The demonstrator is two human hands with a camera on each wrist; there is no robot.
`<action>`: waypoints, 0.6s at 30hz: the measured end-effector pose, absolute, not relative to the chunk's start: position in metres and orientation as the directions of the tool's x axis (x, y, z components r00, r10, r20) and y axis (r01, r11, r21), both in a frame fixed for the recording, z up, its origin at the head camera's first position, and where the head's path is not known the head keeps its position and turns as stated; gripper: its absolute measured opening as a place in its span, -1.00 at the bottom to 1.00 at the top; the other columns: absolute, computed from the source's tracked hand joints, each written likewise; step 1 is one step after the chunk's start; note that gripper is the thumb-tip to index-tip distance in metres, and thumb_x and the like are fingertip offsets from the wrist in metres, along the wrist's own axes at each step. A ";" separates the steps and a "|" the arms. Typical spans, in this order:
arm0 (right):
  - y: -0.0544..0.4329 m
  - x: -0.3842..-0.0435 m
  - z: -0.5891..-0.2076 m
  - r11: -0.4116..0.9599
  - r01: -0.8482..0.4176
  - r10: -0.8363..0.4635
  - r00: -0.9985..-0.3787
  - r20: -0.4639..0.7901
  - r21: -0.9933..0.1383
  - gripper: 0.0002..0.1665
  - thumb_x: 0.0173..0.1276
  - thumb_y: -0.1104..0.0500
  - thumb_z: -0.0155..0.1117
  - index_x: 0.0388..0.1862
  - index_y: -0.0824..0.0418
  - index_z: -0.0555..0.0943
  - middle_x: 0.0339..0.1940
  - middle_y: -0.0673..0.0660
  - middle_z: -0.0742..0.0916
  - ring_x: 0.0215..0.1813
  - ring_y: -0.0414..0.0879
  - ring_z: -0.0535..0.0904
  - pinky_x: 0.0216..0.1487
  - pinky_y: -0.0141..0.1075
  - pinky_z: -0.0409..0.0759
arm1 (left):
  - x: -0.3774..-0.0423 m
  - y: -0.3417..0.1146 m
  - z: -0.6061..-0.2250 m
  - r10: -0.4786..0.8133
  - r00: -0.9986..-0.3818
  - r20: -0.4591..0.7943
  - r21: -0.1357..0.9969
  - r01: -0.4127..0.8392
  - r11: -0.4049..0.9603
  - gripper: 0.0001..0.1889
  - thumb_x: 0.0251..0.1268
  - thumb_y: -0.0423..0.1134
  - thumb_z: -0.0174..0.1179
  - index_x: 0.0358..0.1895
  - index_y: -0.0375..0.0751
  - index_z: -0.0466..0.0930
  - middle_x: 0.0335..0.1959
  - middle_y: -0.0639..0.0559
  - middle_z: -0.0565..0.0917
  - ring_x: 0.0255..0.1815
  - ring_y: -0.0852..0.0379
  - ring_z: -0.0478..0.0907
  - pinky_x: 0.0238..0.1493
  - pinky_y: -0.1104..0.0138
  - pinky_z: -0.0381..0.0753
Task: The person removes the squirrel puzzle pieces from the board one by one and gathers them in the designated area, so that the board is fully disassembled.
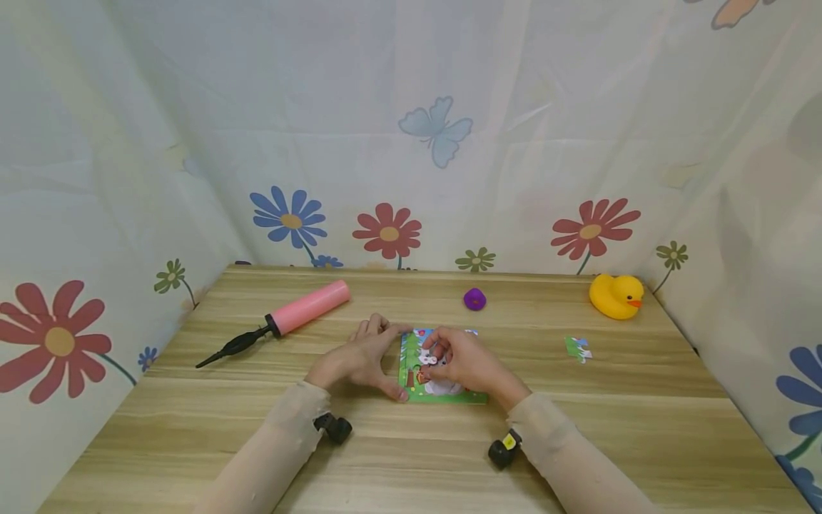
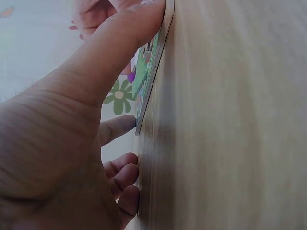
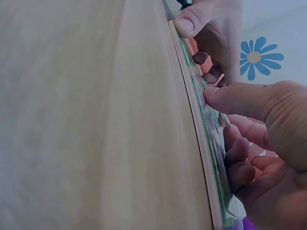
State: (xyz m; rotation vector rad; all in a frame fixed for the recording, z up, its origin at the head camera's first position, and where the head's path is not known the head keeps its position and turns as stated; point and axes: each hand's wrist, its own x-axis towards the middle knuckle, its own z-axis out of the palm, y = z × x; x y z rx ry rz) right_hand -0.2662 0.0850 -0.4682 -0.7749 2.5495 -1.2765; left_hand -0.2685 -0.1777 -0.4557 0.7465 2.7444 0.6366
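head cam, going l to r: pink pump (image 1: 311,308) w/ a black nozzle lies at far left on the table (image 1: 193,442). next is the left hand (image 1: 366,357), thumb and index spread along the left edge of the puzzle board (image 1: 462,397), touching it rather than wrapped round it. board lies flat mid-table, near the person. looks thin, stiff and prob light, so imo it'd skid easily if nudged; bracing that left edge is a decent hold. right hand (image 1: 469,360) is over the board's right half, fingers curled, thumb and fingertips down at the pieces. can't tell if one's actually pinched, fingers block it. purple toy (image 1: 474,299) is beyond, far side. further right is the loose piece (image 1: 579,348), flat, well apart from the board. guessing it's light and stiff but thin, w/ tabs that could bend or fray, so i'd take it by opposite edges, thumb + index, not by a tab. yellow duck (image 1: 616,296) sits far right, just past it, prob soft and squeezy tbh.
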 end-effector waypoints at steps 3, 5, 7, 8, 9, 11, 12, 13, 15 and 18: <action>0.084 -0.266 -0.468 0.499 -0.367 -0.526 -0.848 0.062 -0.785 -0.54 0.34 0.17 0.74 0.11 0.24 0.73 -0.17 0.06 0.74 -0.22 -0.13 0.59 -0.19 -0.34 0.58 | -0.268 -0.178 -0.455 0.525 -0.845 -0.101 0.467 0.425 0.775 0.34 -0.11 0.32 0.79 0.78 0.11 0.21 0.33 -0.15 0.29 0.27 -0.13 0.23 0.33 -0.07 0.37; 0.084 -0.266 -0.467 0.505 -0.366 -0.522 -0.850 0.061 -0.782 -0.55 0.33 0.17 0.74 0.11 0.25 0.74 -0.17 0.06 0.74 -0.21 -0.13 0.59 -0.18 -0.34 0.59 | -0.268 -0.178 -0.455 0.525 -0.845 -0.102 0.469 0.425 0.774 0.34 -0.11 0.32 0.79 0.78 0.11 0.21 0.33 -0.15 0.29 0.27 -0.13 0.23 0.33 -0.08 0.37; 0.085 -0.266 -0.467 0.505 -0.365 -0.521 -0.852 0.061 -0.782 -0.56 0.33 0.18 0.74 0.10 0.25 0.75 -0.17 0.05 0.73 -0.21 -0.13 0.59 -0.17 -0.34 0.59 | -0.269 -0.177 -0.455 0.526 -0.844 -0.103 0.470 0.425 0.774 0.34 -0.10 0.32 0.79 0.78 0.11 0.21 0.33 -0.15 0.29 0.27 -0.13 0.23 0.34 -0.08 0.37; 0.085 -0.266 -0.467 0.504 -0.362 -0.519 -0.853 0.061 -0.784 -0.56 0.33 0.18 0.74 0.10 0.25 0.75 -0.17 0.06 0.73 -0.21 -0.13 0.59 -0.18 -0.34 0.59 | -0.269 -0.177 -0.455 0.526 -0.844 -0.103 0.469 0.425 0.774 0.34 -0.10 0.32 0.79 0.78 0.11 0.21 0.33 -0.14 0.29 0.27 -0.13 0.23 0.33 -0.07 0.37; 0.086 -0.267 -0.467 0.503 -0.361 -0.519 -0.852 0.059 -0.786 -0.57 0.33 0.18 0.73 0.10 0.25 0.75 -0.18 0.05 0.73 -0.22 -0.13 0.59 -0.19 -0.35 0.58 | -0.269 -0.176 -0.455 0.526 -0.844 -0.103 0.469 0.425 0.774 0.34 -0.10 0.32 0.79 0.78 0.11 0.21 0.33 -0.14 0.29 0.28 -0.13 0.23 0.34 -0.07 0.37; 0.087 -0.267 -0.466 0.492 -0.358 -0.522 -0.851 0.060 -0.793 -0.57 0.34 0.19 0.72 0.11 0.25 0.76 -0.18 0.05 0.73 -0.23 -0.13 0.59 -0.21 -0.35 0.58 | -0.270 -0.176 -0.455 0.528 -0.843 -0.104 0.465 0.428 0.775 0.34 -0.10 0.32 0.79 0.78 0.11 0.21 0.33 -0.14 0.29 0.28 -0.13 0.23 0.34 -0.07 0.37; 0.087 -0.267 -0.466 0.484 -0.358 -0.525 -0.849 0.062 -0.798 -0.57 0.34 0.19 0.72 0.11 0.26 0.76 -0.18 0.05 0.73 -0.23 -0.13 0.59 -0.21 -0.35 0.58 | -0.270 -0.176 -0.455 0.527 -0.843 -0.105 0.461 0.428 0.777 0.34 -0.10 0.33 0.78 0.78 0.11 0.21 0.33 -0.14 0.29 0.28 -0.13 0.23 0.34 -0.06 0.37; 0.088 -0.268 -0.466 0.477 -0.360 -0.529 -0.846 0.065 -0.802 -0.57 0.35 0.20 0.71 0.12 0.27 0.76 -0.18 0.05 0.73 -0.23 -0.13 0.59 -0.21 -0.35 0.59 | -0.270 -0.177 -0.455 0.527 -0.843 -0.106 0.458 0.428 0.779 0.34 -0.11 0.33 0.78 0.78 0.12 0.21 0.33 -0.13 0.29 0.28 -0.13 0.23 0.34 -0.06 0.37; 0.089 -0.268 -0.466 0.466 -0.359 -0.531 -0.844 0.069 -0.809 -0.56 0.36 0.21 0.70 0.14 0.29 0.76 -0.18 0.06 0.73 -0.23 -0.12 0.59 -0.21 -0.36 0.58 | -0.269 -0.177 -0.455 0.525 -0.844 -0.108 0.457 0.427 0.780 0.34 -0.11 0.33 0.78 0.78 0.12 0.21 0.32 -0.13 0.29 0.28 -0.13 0.23 0.35 -0.07 0.37; 0.092 -0.269 -0.465 0.445 -0.354 -0.525 -0.847 0.080 -0.822 -0.57 0.37 0.25 0.67 0.16 0.30 0.77 -0.18 0.08 0.73 -0.23 -0.11 0.58 -0.23 -0.37 0.56 | -0.268 -0.177 -0.455 0.522 -0.846 -0.105 0.457 0.426 0.781 0.34 -0.12 0.34 0.79 0.78 0.13 0.21 0.33 -0.13 0.30 0.28 -0.13 0.24 0.36 -0.08 0.37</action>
